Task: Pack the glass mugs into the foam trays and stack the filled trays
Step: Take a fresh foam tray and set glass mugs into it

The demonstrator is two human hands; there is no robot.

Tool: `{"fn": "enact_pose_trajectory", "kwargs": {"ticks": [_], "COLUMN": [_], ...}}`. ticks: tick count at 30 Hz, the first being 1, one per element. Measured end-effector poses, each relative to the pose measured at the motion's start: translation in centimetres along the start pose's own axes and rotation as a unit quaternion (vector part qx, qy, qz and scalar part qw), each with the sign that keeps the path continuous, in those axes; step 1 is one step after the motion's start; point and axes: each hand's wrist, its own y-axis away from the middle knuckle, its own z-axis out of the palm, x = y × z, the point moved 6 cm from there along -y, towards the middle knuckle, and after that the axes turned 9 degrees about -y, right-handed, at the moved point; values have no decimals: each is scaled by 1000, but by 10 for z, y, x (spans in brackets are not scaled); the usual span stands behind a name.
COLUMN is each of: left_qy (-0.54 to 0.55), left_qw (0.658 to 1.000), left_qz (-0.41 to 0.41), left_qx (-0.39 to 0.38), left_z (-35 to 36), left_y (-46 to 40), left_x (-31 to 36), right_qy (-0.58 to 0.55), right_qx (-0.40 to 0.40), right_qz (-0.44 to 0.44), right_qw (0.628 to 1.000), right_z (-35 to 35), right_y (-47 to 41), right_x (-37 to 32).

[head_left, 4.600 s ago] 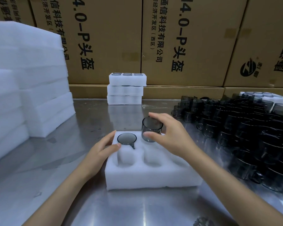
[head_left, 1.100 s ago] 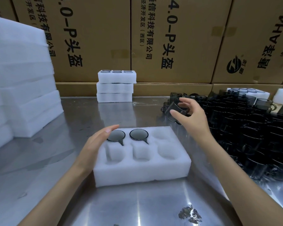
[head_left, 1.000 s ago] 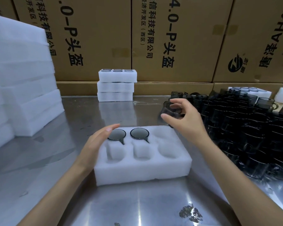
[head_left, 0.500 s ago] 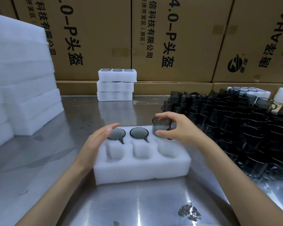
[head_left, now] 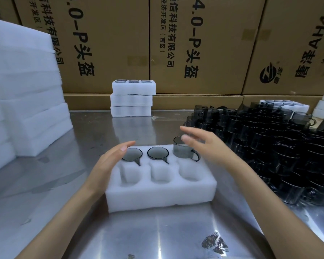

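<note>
A white foam tray point(head_left: 157, 197) with six pockets lies on the steel table in front of me. Two smoked-glass mugs point(head_left: 132, 153) point(head_left: 157, 152) sit sunk in its far left and far middle pockets. A third mug point(head_left: 183, 149) stands half out of the far right pocket, handle to the right. My right hand point(head_left: 204, 146) hovers just above and behind that mug, fingers straight, holding nothing. My left hand point(head_left: 108, 161) rests flat against the tray's left side, fingertips by the first mug.
Many loose dark glass mugs point(head_left: 269, 139) crowd the table's right side. Three filled trays point(head_left: 132, 99) are stacked at the back. A tall pile of foam trays point(head_left: 22, 90) stands at the left. Cardboard boxes point(head_left: 195, 43) wall the back.
My right hand brought a mug from the pile to the far right pocket, set it in and let go. The left hand has stayed at the tray's side.
</note>
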Motion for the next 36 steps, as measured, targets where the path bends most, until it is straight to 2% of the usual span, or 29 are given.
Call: {"fn": "enact_pose_trajectory", "kwargs": {"ticks": [3, 5, 7, 9, 11, 13, 19, 26, 28, 31, 33, 36], "left_qy": [-91, -177, -297, -399, -477, -517, -525, -535, -538, -522, -492, -472], "left_qw": [995, 982, 945, 891, 842, 819, 813, 811, 813, 830, 836, 815], "left_qz": [25, 59, 106, 151, 172, 169, 133, 127, 133, 178, 244, 325], "left_qx": [11, -21, -92, -155, -184, -186, -214, -199, -179, -86, 2, 83], "left_z": [0, 10, 35, 65, 89, 100, 103, 106, 105, 95, 84, 69], "left_y": [-1, -2, -3, -4, -10, -18, -18, -15, -12, -4, 10, 33], "left_x": [12, 26, 41, 49, 52, 51, 34, 33, 37, 57, 75, 79], "right_qy": [-55, 15, 113, 162, 183, 196, 232, 167, 115, 134, 225, 317], "right_qx": [77, 81, 54, 23, 1, -16, -94, -80, -42, 107, 203, 293], "right_qz": [-37, -62, -76, -78, -72, -50, 43, 42, 24, -1, -14, -57], "right_qw": [995, 995, 989, 983, 980, 979, 967, 982, 992, 985, 953, 900], "right_z": [-11, -11, -3, 5, 9, 10, 18, 20, 19, 4, -6, -15], "right_y": [6, 14, 21, 25, 26, 26, 25, 29, 32, 39, 51, 71], "right_x": [-6, -8, -7, -5, -3, 0, 14, 19, 16, 5, -4, -17]}}
